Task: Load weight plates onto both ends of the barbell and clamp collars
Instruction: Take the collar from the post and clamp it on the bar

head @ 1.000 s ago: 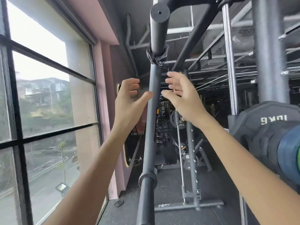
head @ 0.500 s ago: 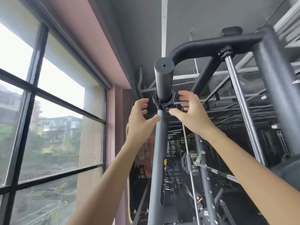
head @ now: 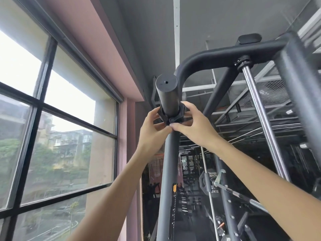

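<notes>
Both hands have risen and are now closing on the one black collar, which is sitting around the one upright bar, a little below the bar's top end. The left hand is curling its grip around the collar left of the bar. The right hand is pinching the collar right of the bar. One rack frame is arching behind the bar, with one window to its left and one chrome rod to its right.
</notes>
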